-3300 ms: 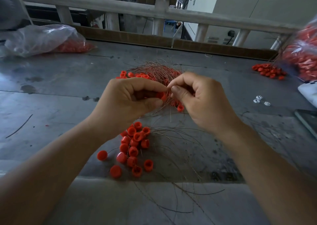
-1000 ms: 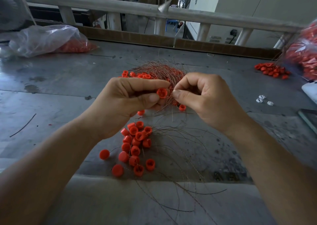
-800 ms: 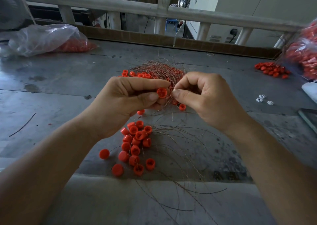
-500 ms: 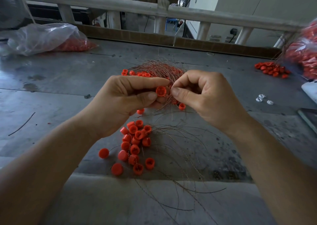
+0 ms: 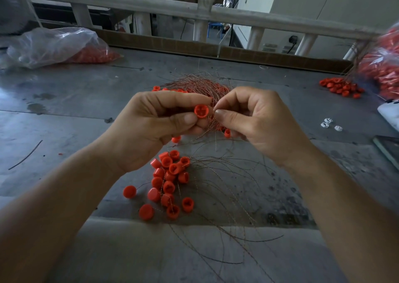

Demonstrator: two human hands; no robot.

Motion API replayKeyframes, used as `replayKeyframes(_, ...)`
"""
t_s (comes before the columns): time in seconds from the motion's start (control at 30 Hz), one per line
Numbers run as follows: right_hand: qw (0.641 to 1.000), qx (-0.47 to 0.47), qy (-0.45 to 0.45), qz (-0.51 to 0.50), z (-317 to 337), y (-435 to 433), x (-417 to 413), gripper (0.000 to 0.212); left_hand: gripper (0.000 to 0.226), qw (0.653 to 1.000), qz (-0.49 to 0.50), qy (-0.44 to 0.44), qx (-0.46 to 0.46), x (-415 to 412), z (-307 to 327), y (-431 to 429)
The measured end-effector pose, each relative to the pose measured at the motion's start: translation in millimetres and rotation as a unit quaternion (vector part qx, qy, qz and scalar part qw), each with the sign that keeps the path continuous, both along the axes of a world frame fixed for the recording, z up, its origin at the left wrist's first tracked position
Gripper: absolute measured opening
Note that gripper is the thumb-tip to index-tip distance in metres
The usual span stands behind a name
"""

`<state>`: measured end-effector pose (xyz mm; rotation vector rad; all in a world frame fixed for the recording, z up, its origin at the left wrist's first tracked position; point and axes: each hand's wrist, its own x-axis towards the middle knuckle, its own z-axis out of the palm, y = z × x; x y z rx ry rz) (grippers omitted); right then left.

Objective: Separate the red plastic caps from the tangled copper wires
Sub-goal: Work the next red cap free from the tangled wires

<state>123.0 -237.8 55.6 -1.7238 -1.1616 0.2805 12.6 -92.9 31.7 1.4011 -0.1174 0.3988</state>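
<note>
We took the tangle of copper wires as our mark; it lay on the grey desk, with red caps caught along its near edge. Just in front of the tangle, raised off the desk, the left hand pinched one cap between thumb and forefinger, its hollow side turned towards us. The right hand was right beside it, thumb and forefinger pressed tip to tip on a thin strand at the cap's rim, the other fingers curled under. More wires hung from between the two hands down towards the desk.

Nearer us than the tangle, under the left wrist, we saw a pile of loose caps, some with their hollows up and some lying dome up. Beside that pile, loose wires fanned out over the desk and past its near edge.

Far left of the tangle lay a clear bag with caps inside. Far to its right a second bag of caps showed at the picture's edge, blurred, with a small heap of caps just before it. Between that heap and the right hand lay a few white bits; we could not tell what they were. Behind the tangle a pale rail ran along the desk's far side.
</note>
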Motion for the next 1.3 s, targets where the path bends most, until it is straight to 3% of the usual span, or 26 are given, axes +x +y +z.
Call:
replayKeyframes(0.3, 0.992, -0.014, 0.116, 0.039, -2.0, 3.3, -5.3, 0.016, 0.023, 0.998, -0.036, 0.005, -0.059, 0.9, -0.3, -2.0)
replayKeyframes(0.4, 0.994, -0.038, 0.094, 0.047, -2.3, 3.4, -3.5, 0.013, 0.024, 0.996, -0.038, 0.016, -0.075, 1.7, -0.7, -2.3)
replayKeyframes(0.63, 0.979, 0.002, -0.006, -0.202, -3.3, -12.9, 48.0, 0.014, 0.026, 0.996, -0.031, 0.031, -0.081, 3.0, -3.7, -2.5)
replayKeyframes(0.77, 0.939, -0.170, -0.165, -0.248, -20.6, -15.1, 66.3, 0.011, 0.027, 0.996, -0.037, 0.029, -0.077, 3.0, -5.0, -2.9)
replayKeyframes(0.93, 0.924, -0.284, -0.147, -0.211, -36.9, -12.7, 74.8, 0.005, 0.027, 0.995, -0.041, 0.027, -0.082, 2.8, -3.4, -2.8)
replayKeyframes(1.0, 0.920, -0.302, -0.155, -0.197, -41.0, -11.1, 75.9, 0.016, 0.027, 0.996, -0.039, 0.028, -0.081, 2.6, -2.8, -3.1)
replayKeyframes(1.17, 0.930, -0.255, -0.164, -0.209, -36.9, -12.3, 76.2, 0.007, 0.027, 0.996, -0.039, 0.039, -0.076, 3.2, -3.0, -2.1)
replayKeyframes(1.3, 0.978, -0.085, -0.018, -0.192, -20.5, -14.8, 70.1, 0.016, 0.029, 0.996, -0.025, 0.053, -0.060, 3.6, -3.9, -2.6)
